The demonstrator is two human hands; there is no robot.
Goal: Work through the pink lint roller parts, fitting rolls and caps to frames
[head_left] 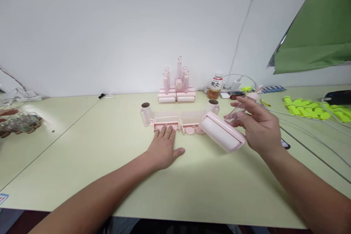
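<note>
My right hand is closed around the clear handle of a pink lint roller, raised and tilted above the table, its white roll facing me. My left hand lies flat with fingers spread and the thumb out to the side. Its fingertips reach the front of an open pink lint roller case; whether they press on it I cannot tell. Beside that stands a second open case with round pink end pieces. A paper roll stands upright at the left, another roll at the right.
Several assembled lint rollers stand against the wall. A drink bottle, cables and a white charger are at the back right. Bright yellow pieces lie far right. At the left edge, another person's hand is near glassy objects.
</note>
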